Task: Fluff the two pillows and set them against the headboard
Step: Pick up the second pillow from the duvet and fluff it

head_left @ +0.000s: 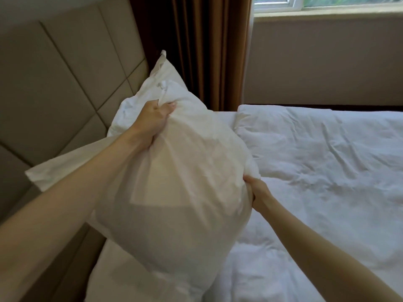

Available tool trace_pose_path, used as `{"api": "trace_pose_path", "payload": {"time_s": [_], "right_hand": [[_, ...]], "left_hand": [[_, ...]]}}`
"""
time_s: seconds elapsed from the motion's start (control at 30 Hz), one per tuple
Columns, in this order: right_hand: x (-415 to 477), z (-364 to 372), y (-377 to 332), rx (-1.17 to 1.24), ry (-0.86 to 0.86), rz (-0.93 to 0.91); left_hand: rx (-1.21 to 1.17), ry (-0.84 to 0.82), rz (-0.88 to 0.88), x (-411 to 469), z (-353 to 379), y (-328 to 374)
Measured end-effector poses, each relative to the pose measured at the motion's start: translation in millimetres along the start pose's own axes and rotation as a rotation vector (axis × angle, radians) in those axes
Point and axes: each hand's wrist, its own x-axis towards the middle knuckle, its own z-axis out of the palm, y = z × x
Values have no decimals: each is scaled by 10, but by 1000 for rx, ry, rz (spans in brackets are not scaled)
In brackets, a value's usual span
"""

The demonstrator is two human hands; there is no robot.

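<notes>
I hold a plump white pillow [174, 192] in the air over the head end of the bed. My left hand [156, 120] grips its far upper edge and my right hand [258, 195] grips its right edge. A second white pillow [161, 83] leans against the beige padded headboard [58, 83] behind the held one, with one corner pointing up; most of it is hidden. A flat white fabric flap [65, 164] sticks out to the left below my left forearm; I cannot tell which pillow it belongs to.
A rumpled white duvet [316, 160] covers the bed to the right. Brown curtains [209, 51] hang beyond the headboard corner, and a window [327, 3] sits above a grey wall [327, 62] on the bed's far side.
</notes>
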Motion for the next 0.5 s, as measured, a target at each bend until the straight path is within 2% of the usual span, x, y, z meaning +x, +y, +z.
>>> {"api": "trace_pose_path", "payload": {"time_s": [0.2,0.5], "right_hand": [[104,41,-17,-33,-15,1],[123,-32,-22,-168,-172,62]], "left_hand": [[2,52,27,-97,-25,28],[176,43,47,-348,70,177]]}}
